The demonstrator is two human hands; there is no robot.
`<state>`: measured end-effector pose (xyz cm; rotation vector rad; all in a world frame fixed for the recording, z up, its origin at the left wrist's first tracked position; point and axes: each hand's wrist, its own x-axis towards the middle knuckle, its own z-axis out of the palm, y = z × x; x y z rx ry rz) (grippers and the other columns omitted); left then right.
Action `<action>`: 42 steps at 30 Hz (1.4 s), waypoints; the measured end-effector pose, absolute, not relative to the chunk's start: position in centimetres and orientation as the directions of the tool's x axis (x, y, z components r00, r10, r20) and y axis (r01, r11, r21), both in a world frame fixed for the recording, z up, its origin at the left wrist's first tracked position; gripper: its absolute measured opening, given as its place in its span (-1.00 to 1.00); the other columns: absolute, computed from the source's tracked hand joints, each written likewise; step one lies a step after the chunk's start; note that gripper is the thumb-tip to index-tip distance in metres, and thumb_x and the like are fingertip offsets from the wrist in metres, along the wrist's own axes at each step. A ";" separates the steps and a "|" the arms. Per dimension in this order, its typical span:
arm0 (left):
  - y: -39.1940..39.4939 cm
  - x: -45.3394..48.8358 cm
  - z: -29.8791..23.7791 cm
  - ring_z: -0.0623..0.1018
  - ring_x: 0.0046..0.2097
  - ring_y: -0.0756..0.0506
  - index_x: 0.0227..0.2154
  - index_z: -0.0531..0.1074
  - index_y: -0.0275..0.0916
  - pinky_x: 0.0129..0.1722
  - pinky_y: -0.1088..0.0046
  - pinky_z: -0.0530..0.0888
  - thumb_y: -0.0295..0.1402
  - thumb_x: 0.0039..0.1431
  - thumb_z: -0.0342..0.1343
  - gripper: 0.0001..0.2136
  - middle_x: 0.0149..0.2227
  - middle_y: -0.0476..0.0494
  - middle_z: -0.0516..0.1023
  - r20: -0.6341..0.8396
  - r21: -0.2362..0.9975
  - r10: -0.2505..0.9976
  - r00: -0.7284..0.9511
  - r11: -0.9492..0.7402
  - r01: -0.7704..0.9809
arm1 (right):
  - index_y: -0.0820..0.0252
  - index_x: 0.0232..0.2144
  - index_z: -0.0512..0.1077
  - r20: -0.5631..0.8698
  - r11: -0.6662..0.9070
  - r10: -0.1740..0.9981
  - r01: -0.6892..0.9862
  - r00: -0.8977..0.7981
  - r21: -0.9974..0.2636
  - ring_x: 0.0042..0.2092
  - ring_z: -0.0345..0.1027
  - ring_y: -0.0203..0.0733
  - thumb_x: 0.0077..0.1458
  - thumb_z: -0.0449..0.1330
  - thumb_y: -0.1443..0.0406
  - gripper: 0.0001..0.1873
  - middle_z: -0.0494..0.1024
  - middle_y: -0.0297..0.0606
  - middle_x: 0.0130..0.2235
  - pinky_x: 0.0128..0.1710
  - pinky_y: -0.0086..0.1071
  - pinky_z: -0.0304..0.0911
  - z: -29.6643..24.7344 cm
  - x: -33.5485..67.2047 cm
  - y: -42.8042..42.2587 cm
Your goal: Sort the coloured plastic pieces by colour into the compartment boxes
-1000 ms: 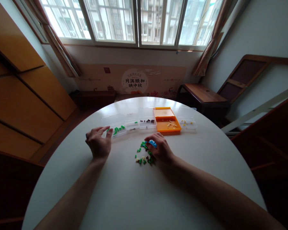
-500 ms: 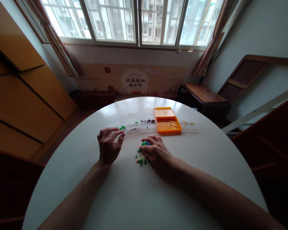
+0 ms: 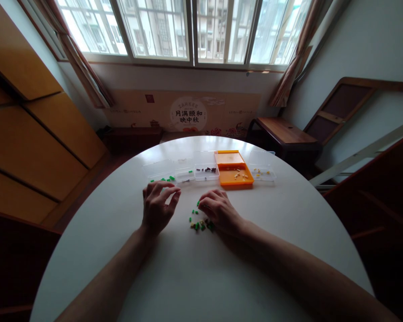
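Observation:
My left hand is raised over the table in front of the clear boxes, thumb and index fingertips brought together; anything between them is too small to make out. My right hand rests at the far right edge of a loose pile of small toy bricks, mostly green with some yellowish and dark ones. Its fingers are curled and closed, hiding what lies in or under them. A few green bricks lie apart just left of the right fingertips.
Along the back of the white round table stand open clear boxes with green bricks, dark brown bricks and yellow bricks. An open orange box with pale pieces stands among them.
My left hand has moved slightly right, towards the pile. My right fingers have curled in and shifted a little right; the blue bricks seen beneath them are now hidden.

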<state>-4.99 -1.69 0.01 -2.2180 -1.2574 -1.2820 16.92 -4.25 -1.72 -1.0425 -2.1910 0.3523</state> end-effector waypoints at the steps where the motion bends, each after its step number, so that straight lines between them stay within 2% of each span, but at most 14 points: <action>1: -1.8 -4.9 0.0 0.45 -0.14 -0.15 -0.38 0.51 -0.15 -0.11 0.25 0.31 -0.35 0.15 0.16 -0.95 -0.30 -0.08 0.55 0.810 0.144 0.527 0.257 -0.604 0.784 | 0.14 -0.32 0.47 0.459 0.626 0.779 0.576 -0.427 -0.526 -0.08 0.26 -0.13 0.21 0.14 0.34 -0.90 0.54 -0.23 -0.18 0.00 -0.20 0.08 -1.7 16.9 -4.2; 4: -2.2 -4.6 0.1 0.45 -0.12 -0.14 -0.37 0.50 -0.13 -0.11 0.27 0.32 -0.35 0.12 0.19 -0.98 -0.29 -0.05 0.55 0.786 0.074 0.496 0.368 -0.667 0.741 | 0.15 -0.31 0.46 0.455 0.582 0.812 0.553 -0.364 -0.596 -0.09 0.26 -0.13 0.19 0.15 0.37 -0.91 0.53 -0.23 -0.19 0.00 -0.20 0.09 -1.6 16.9 -4.0; 10: -3.4 -3.4 0.5 0.45 -0.10 -0.13 -0.29 0.50 -0.12 -0.08 0.27 0.31 -0.36 0.10 0.23 -0.90 -0.27 -0.07 0.55 0.747 -0.014 0.417 0.518 -0.769 0.639 | 0.16 -0.32 0.46 0.446 0.542 0.840 0.496 -0.308 -0.679 -0.10 0.27 -0.13 0.19 0.13 0.36 -0.90 0.50 -0.22 -0.20 0.00 -0.20 0.13 -1.5 16.9 -3.6; 20: -4.0 -2.2 0.6 0.46 -0.14 -0.12 -0.39 0.49 -0.14 -0.11 0.29 0.30 -0.40 0.11 0.22 -0.97 -0.32 -0.04 0.55 0.785 0.027 0.412 0.463 -0.769 0.638 | 0.15 -0.35 0.45 0.529 0.628 0.779 0.413 -0.338 -0.660 -0.13 0.28 -0.12 0.22 0.11 0.24 -0.84 0.50 -0.21 -0.23 -0.07 -0.20 0.16 -1.7 16.8 -3.6; 25: -4.0 -2.2 0.6 0.46 -0.14 -0.10 -0.39 0.49 -0.14 -0.10 0.30 0.30 -0.42 0.11 0.22 -0.95 -0.33 -0.03 0.55 0.790 0.027 0.401 0.463 -0.778 0.627 | 0.15 -0.37 0.47 0.521 0.611 0.791 0.405 -0.320 -0.680 -0.15 0.29 -0.13 0.22 0.11 0.18 -0.78 0.51 -0.21 -0.24 -0.08 -0.21 0.18 -1.6 16.7 -3.7; 29: -3.9 -2.4 0.5 0.46 -0.16 -0.10 -0.39 0.49 -0.14 -0.10 0.30 0.31 -0.44 0.10 0.23 -0.94 -0.34 -0.02 0.55 0.794 0.030 0.397 0.461 -0.783 0.622 | 0.15 -0.39 0.48 0.517 0.595 0.804 0.397 -0.294 -0.699 -0.15 0.30 -0.14 0.23 0.11 0.21 -0.79 0.50 -0.22 -0.26 -0.08 -0.23 0.19 -1.5 16.7 -3.8; 35: -3.4 -2.8 0.2 0.47 -0.15 -0.10 -0.40 0.49 -0.13 -0.09 0.28 0.32 -0.42 0.09 0.24 -0.94 -0.35 -0.01 0.56 0.795 0.043 0.418 0.440 -0.763 0.646 | 0.15 -0.34 0.48 0.515 0.529 0.843 0.404 -0.153 -0.746 -0.17 0.30 -0.14 0.20 0.11 0.29 -0.85 0.48 -0.23 -0.29 -0.10 -0.25 0.21 -1.4 16.7 -3.8; 38: -2.8 -3.1 0.0 0.47 -0.17 -0.11 -0.43 0.50 -0.14 -0.13 0.29 0.33 -0.39 0.09 0.25 -0.96 -0.36 -0.01 0.56 0.805 0.107 0.464 0.369 -0.726 0.679 | 0.15 -0.32 0.48 0.514 0.511 0.851 0.406 -0.111 -0.758 -0.17 0.31 -0.14 0.18 0.12 0.30 -0.88 0.49 -0.24 -0.29 -0.10 -0.25 0.22 -1.5 16.8 -3.9; 42: -1.1 -4.4 -0.8 0.47 -0.21 -0.13 -0.44 0.53 -0.18 -0.16 0.28 0.38 -0.30 0.12 0.20 -0.91 -0.36 -0.08 0.56 0.807 0.331 0.586 0.079 -0.558 0.761 | 0.14 -0.29 0.46 0.517 0.506 0.852 0.392 -0.086 -0.769 -0.16 0.32 -0.14 0.15 0.14 0.33 -0.90 0.49 -0.25 -0.27 -0.10 -0.25 0.23 -1.7 16.9 -3.9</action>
